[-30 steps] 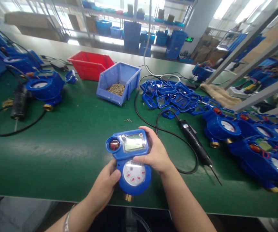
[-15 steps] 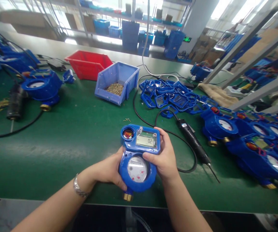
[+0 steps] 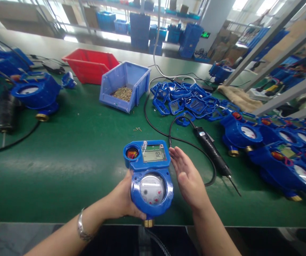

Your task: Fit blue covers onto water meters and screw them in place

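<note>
A blue water meter [image 3: 153,181] with a round dial, a small lit display and a brass threaded end is held near the table's front edge. My left hand [image 3: 123,197] grips its left side, thumb by the brass end and the other fingers hidden behind the body. Just right of the display part, my right hand [image 3: 187,174] has its fingers stretched out, with nothing in it; whether the fingertips touch the casing I cannot tell. A few loose screws [image 3: 137,129] lie beyond the meter. To the right rests a black electric screwdriver [image 3: 213,151] with its cable.
A blue bin [image 3: 118,103] of small brass-coloured screws stands beside a red bin [image 3: 82,71]. Blue plastic frames [image 3: 185,97] are heaped at the back. More meters [image 3: 246,133] line the right side. At left lie another meter [image 3: 36,92] and a second screwdriver [image 3: 6,110].
My right hand has let go of the meter's right side and opened out to the right. The meter, still in my left hand, has tilted slightly.
</note>
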The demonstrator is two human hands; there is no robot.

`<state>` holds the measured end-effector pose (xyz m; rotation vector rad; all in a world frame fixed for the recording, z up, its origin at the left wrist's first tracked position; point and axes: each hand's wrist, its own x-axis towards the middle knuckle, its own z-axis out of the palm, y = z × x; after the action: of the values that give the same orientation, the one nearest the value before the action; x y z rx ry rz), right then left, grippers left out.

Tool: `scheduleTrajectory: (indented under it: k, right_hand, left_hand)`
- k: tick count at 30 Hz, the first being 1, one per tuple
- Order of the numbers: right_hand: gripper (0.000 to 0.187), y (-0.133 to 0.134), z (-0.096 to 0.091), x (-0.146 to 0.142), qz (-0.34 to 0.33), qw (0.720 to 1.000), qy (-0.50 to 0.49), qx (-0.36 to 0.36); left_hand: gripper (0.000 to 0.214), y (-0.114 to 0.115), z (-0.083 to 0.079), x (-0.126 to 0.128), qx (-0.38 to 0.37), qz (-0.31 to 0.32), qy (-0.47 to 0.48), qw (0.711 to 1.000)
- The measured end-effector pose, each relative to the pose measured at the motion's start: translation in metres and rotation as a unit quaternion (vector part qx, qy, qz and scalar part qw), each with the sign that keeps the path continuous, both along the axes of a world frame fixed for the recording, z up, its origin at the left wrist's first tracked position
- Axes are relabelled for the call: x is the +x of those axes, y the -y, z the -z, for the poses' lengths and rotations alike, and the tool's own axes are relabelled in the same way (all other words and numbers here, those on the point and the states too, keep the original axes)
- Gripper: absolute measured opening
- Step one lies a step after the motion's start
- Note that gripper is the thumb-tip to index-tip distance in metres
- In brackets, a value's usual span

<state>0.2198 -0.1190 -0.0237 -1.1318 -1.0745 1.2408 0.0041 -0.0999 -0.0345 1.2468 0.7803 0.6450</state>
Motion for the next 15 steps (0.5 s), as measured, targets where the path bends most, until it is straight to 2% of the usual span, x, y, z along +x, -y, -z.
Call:
scheduleTrajectory:
  k: [3,6,9,12,13,15]
  right_hand:
    - [0.099,0.021,0.006,0.009,-0.047,0.998,0.008,-0.045]
    - [0.108,0.042,0.009,0.0,-0.094,0.989,0.057,-0.098]
    - [0.096,0.055,0.015,-0.024,-0.074,0.99,0.071,-0.101]
    - [0.08,0.06,0.026,-0.047,-0.027,0.994,0.063,-0.086]
    - [0.077,0.06,0.029,-0.051,-0.013,0.995,0.065,-0.08]
    - [0.072,0.06,0.033,-0.057,0.002,0.995,0.073,-0.07]
  left_hand:
    - [0.081,-0.001,0.005,-0.004,0.018,0.018,-0.043,0.999]
    - [0.089,-0.008,0.007,-0.009,0.007,0.059,-0.057,0.997]
    - [0.084,-0.015,0.004,-0.012,-0.03,0.106,-0.046,0.993]
    - [0.081,-0.018,-0.002,-0.011,-0.032,0.123,-0.052,0.991]
    - [0.08,-0.019,-0.004,-0.011,-0.032,0.114,-0.051,0.992]
    - [0.078,-0.018,-0.006,-0.009,-0.06,0.043,-0.016,0.997]
